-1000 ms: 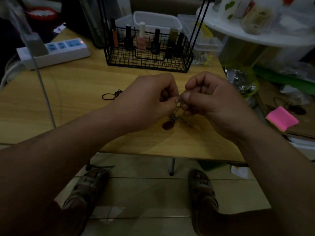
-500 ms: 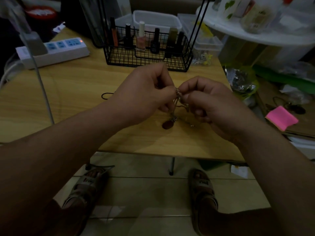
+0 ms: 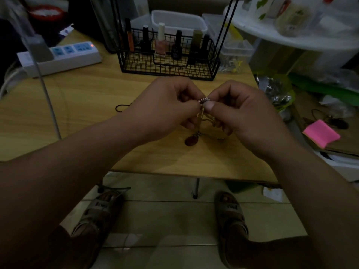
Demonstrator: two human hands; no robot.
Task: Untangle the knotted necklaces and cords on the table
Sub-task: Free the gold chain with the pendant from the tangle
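Light wooden tabletop [image 3: 87, 105] carries the work near its front edge. Your left hand [image 3: 165, 109] and right hand [image 3: 239, 115] each pinch the knotted thin metal chain necklace [image 3: 204, 99], held between them above the surface. Its dark red oval pendant [image 3: 191, 141] lies on the wood below. A thin black cord [image 3: 121, 108] lies just left of your left hand.

One wide-angle view, worn on the person's head, faces forward and steeply down across the wooden table [image 3: 87, 113] from its near edge toward the wire basket [image 3: 169, 65] at the far edge. It sits close: left hand [image 3: 163, 111] and right hand [image 3: 244, 117] fill mid-frame, with the links of the necklace [image 3: 203, 100] just discernible. Sandalled feet [image 3: 101, 210] show beneath the near edge.
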